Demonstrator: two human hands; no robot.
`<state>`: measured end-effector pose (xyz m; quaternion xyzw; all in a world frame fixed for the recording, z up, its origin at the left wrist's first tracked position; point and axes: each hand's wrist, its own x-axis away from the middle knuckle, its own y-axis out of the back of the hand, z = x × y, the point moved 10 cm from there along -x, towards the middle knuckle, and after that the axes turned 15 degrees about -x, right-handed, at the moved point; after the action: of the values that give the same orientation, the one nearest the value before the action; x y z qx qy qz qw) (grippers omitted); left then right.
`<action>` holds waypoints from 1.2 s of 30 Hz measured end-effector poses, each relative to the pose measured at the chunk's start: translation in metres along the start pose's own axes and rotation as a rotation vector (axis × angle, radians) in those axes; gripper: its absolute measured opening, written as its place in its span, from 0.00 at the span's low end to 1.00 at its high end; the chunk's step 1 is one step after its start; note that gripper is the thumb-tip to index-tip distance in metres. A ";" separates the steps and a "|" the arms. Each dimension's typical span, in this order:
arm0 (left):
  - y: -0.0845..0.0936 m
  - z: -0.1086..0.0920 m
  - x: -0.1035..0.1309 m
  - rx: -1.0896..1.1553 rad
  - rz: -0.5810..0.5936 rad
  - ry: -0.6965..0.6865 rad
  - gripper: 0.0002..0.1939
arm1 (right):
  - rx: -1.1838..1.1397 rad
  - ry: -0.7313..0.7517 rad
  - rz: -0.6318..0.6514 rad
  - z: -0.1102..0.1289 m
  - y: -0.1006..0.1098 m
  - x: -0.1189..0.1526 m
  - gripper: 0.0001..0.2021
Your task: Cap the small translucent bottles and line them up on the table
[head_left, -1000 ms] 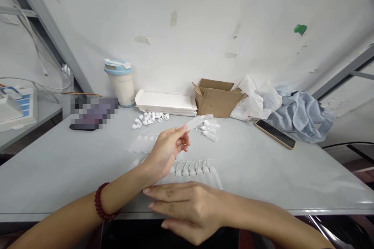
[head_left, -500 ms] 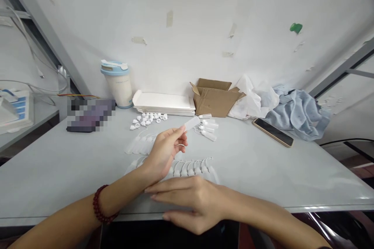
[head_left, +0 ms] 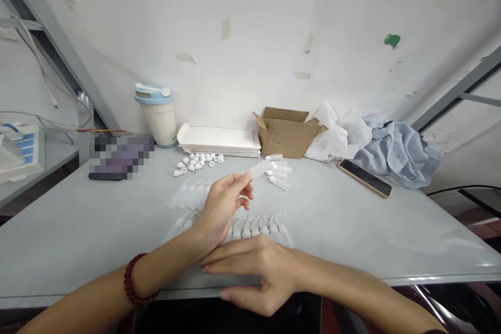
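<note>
My left hand (head_left: 221,206) pinches a translucent white tube (head_left: 260,168) between thumb and fingertips, raised over the table. My right hand (head_left: 260,274) rests at the table's front edge below my left wrist, fingers spread and holding nothing. A row of translucent tubes with looped strings (head_left: 254,227) lies just behind my right hand, partly hidden by my left forearm. Another group of tubes (head_left: 188,195) lies left of my left hand. Small white caps (head_left: 199,160) are scattered farther back. Several capped tubes (head_left: 279,183) lie right of the held tube.
On the grey table (head_left: 332,229) stand a blue-lidded cup (head_left: 160,122), a stack of white trays (head_left: 219,140) and an open cardboard box (head_left: 287,138). Farther right are a plastic bag (head_left: 331,133), a phone (head_left: 365,178) and blue cloth (head_left: 403,154). A pixelated dark object (head_left: 121,159) lies left.
My left hand has shifted very slightly right with the tube. My right hand stays nearly still, and the view has tilted a little.
</note>
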<state>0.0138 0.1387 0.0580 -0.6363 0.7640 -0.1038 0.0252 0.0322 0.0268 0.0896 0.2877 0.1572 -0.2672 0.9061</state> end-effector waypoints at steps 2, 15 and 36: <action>0.010 -0.005 -0.003 -0.012 -0.035 -0.019 0.14 | -0.013 0.006 -0.146 0.008 0.029 0.002 0.18; 0.001 -0.022 -0.004 -0.773 0.141 -0.254 0.12 | 0.029 -0.300 -0.693 -0.048 0.137 0.045 0.14; -0.016 -0.045 0.019 -1.036 0.174 -0.625 0.13 | 0.480 -0.079 -0.523 -0.020 0.110 0.032 0.13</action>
<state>0.0183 0.1233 0.1067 -0.5014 0.7208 0.4753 -0.0562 0.1186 0.1027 0.1080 0.4318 0.1233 -0.5302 0.7192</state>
